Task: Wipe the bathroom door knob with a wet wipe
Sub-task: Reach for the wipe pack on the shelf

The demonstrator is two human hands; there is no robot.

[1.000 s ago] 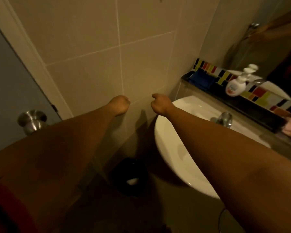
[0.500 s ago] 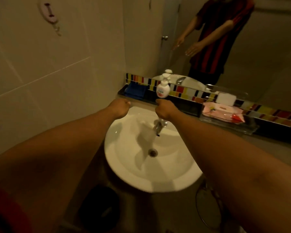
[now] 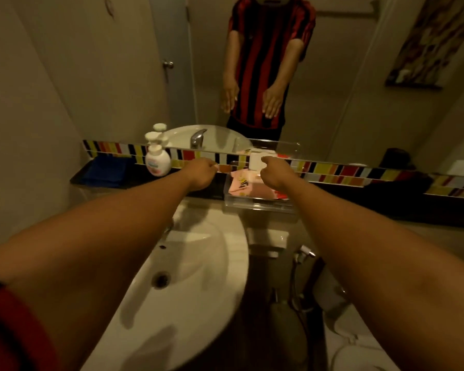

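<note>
Both my arms stretch forward over the sink. My left hand (image 3: 202,173) hovers over the black shelf, just left of a clear tray (image 3: 260,206). My right hand (image 3: 275,174) hangs over that tray, above a pink wet wipe pack (image 3: 248,186) lying in it. Neither hand holds anything; the mirror shows both with fingers stretched out and pointing down. The door knob (image 3: 168,64) shows only as a reflection in the mirror, on the grey door behind me.
A white sink (image 3: 193,285) sits below my arms. On the shelf stand a soap pump bottle (image 3: 158,162), a blue cloth (image 3: 105,171) and a small white block (image 3: 255,161). A spray hose (image 3: 304,254) and toilet (image 3: 359,352) are at lower right.
My view has swung right, from the door and tiled wall to the sink and mirror. The real door knob has left view. My hands now hang over the shelf and tray.
</note>
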